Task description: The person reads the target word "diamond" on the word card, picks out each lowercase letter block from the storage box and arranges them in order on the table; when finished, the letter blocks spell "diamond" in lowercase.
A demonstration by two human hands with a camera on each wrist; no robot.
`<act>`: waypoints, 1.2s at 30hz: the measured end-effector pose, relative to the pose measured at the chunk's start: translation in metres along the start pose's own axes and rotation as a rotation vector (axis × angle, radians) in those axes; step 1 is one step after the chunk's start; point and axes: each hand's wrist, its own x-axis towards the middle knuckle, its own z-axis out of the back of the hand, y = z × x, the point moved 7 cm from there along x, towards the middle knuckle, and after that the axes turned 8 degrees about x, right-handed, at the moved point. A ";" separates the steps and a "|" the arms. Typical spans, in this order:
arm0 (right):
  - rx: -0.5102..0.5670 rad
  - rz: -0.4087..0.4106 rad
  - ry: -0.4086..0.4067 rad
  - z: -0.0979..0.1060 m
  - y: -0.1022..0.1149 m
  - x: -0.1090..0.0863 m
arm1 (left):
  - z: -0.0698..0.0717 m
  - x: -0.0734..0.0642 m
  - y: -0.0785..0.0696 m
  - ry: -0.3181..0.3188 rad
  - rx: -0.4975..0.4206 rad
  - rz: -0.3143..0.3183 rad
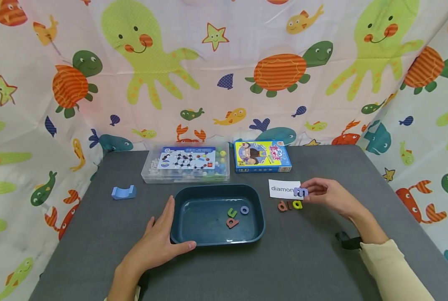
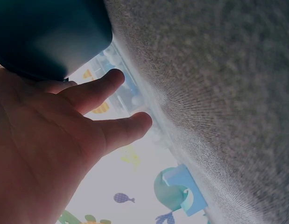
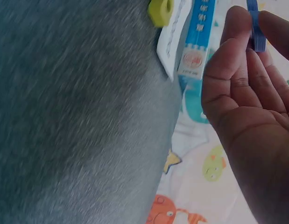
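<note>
My right hand (image 1: 329, 194) pinches a purple letter "m" (image 1: 300, 192) between thumb and fingers. The letter overlaps the right end of a white word card (image 1: 280, 189) reading "diamon…", its last part hidden. Just below the card lie a brown letter "d" (image 1: 282, 206), a dark red "i" (image 1: 289, 205) and a yellow "a" (image 1: 297, 205) in a row. My left hand (image 1: 156, 240) rests against the left side of a dark teal tray (image 1: 201, 242), fingers straight, thumb at its near rim. Inside the tray lie a green letter (image 1: 231, 212), a blue "o" (image 1: 244, 210) and a reddish-brown letter (image 1: 232, 223).
Behind the tray stands a clear plastic case (image 1: 186, 177) of small parts with a molecule-picture label. A blue and yellow box (image 1: 263, 156) is to its right. At the left sits a light blue notched block (image 1: 124, 192). A sea-animal curtain (image 1: 224, 104) borders the grey table.
</note>
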 end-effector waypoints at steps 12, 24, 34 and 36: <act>-0.099 -0.040 0.021 0.015 -0.022 -0.006 | 0.000 -0.001 -0.001 0.003 0.002 0.001; -0.169 -0.049 0.052 0.018 -0.037 -0.010 | 0.000 0.000 0.000 0.007 -0.002 0.005; -0.229 -0.010 0.086 0.012 -0.038 -0.007 | 0.000 0.000 0.000 0.003 0.003 0.008; -0.253 0.002 0.088 0.012 -0.039 -0.007 | 0.000 0.000 0.000 0.001 0.003 0.006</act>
